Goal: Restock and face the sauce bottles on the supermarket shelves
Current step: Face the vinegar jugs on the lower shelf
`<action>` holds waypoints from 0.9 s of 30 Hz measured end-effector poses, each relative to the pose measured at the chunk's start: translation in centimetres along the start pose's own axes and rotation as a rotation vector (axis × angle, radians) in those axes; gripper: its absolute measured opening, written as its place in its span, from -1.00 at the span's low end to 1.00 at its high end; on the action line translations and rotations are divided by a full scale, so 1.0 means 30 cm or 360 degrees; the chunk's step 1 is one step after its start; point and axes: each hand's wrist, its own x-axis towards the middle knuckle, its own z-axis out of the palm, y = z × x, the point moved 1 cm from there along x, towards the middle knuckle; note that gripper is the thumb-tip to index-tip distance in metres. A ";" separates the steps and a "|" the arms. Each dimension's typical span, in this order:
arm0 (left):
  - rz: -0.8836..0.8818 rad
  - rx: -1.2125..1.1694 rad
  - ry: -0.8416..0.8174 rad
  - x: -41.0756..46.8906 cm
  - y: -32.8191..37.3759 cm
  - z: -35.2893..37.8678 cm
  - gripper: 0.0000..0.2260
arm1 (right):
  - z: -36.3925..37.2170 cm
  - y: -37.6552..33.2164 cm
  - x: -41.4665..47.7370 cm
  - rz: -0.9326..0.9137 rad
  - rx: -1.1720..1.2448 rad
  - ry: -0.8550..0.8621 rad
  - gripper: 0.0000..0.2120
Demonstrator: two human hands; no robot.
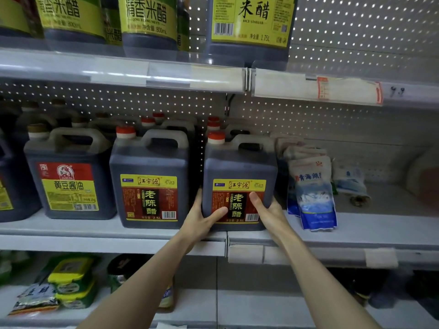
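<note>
A dark vinegar jug [240, 167] with a red cap and a yellow-and-red label stands at the front of the middle shelf [95, 230]. My left hand [202, 218] grips its lower left corner, thumb across the label. My right hand [267, 211] grips the lower right corner, thumb on the label too. A matching vinegar jug [149, 176] stands just to its left, label facing out. Further left is a soy sauce jug [69, 176] with a red-and-yellow label. More jugs stand in rows behind them.
Blue-and-white bags [313, 193] lean right of the held jug, with bare shelf beyond. The upper shelf carries green-labelled vinegar bottles [148, 22] and a large jug [251, 27]. Packets and tubs [71, 279] lie on the lower shelf.
</note>
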 end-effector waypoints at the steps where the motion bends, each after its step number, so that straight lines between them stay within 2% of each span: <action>1: 0.0004 -0.0013 0.0009 0.000 -0.001 0.002 -0.40 | 0.001 0.001 0.003 -0.0001 -0.0013 0.0005 -0.45; 17: 0.0011 -0.0058 0.0052 0.000 -0.007 -0.003 -0.42 | 0.020 -0.001 0.014 0.0008 -0.0095 -0.0029 -0.29; 22: 0.0013 -0.0039 0.0042 -0.003 -0.002 -0.003 -0.44 | 0.017 0.002 0.016 0.0016 -0.0064 -0.0025 -0.42; 27: 0.0017 -0.0030 0.0049 -0.007 -0.004 0.000 -0.44 | 0.016 0.005 0.013 0.0019 -0.0059 -0.0008 -0.35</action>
